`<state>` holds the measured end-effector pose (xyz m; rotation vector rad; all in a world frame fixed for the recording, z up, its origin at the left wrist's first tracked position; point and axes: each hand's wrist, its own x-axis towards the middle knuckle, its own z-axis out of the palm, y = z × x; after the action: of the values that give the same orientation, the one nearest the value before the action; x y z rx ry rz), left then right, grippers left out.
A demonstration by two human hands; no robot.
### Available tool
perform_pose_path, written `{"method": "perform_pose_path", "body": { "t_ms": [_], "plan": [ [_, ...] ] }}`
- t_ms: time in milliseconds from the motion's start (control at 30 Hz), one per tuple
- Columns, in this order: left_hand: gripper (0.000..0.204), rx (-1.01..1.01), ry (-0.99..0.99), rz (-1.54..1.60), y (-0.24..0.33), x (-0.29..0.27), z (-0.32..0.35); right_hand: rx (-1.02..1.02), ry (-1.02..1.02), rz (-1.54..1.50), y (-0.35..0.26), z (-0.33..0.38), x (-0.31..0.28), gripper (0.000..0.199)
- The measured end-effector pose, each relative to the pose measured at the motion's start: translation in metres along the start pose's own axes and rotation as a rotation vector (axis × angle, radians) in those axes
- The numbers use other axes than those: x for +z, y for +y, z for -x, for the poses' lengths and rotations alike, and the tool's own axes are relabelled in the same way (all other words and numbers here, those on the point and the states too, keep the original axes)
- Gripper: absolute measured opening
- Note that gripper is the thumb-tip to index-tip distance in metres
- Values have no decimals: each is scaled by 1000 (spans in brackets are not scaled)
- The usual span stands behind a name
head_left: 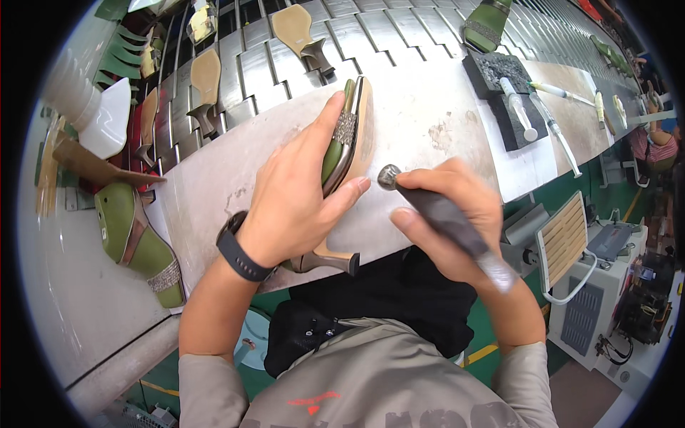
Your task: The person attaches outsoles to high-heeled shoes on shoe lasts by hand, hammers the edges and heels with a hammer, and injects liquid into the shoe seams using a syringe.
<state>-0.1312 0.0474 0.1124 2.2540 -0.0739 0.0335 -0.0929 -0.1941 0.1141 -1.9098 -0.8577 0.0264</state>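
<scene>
My left hand (296, 192), with a dark watch on the wrist, is closed round a green high-heeled sandal (332, 162). The sandal lies tilted on its side, its tan sole facing right, its glittery strap showing above my thumb and its heel (335, 261) sticking out below my palm. My right hand (457, 203) grips a hammer (444, 217) with a dark body and a round metal face. That face hangs just right of my left thumb tip, apart from the sandal. The hammer's far end is blurred.
A pale worktop (435, 128) runs beneath my hands, with a slatted metal conveyor (378, 36) behind it. Tan heeled soles (205, 77) stand on the conveyor. A black block (508, 100) with syringes (560, 135) sits at right. Another green sandal (135, 235) lies at left.
</scene>
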Motion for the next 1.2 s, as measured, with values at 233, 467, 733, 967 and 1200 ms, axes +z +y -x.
{"method": "perform_pose_path", "body": {
  "t_ms": [233,467,733,967,1200],
  "plan": [
    [95,105,51,-22,-3,-1,2,397,360,-1055,13,-21,15,33],
    [99,231,55,-202,-6,0,-4,574,431,-1131,10,-11,59,29],
    [99,178,12,-207,-3,0,-5,406,291,-937,10,-13,44,27],
    [102,206,47,-231,-6,-4,-2,42,-252,-305,12,-80,-12,28],
    [106,108,34,-158,-2,-4,1,264,-40,-674,24,-47,8,30]
  ]
}}
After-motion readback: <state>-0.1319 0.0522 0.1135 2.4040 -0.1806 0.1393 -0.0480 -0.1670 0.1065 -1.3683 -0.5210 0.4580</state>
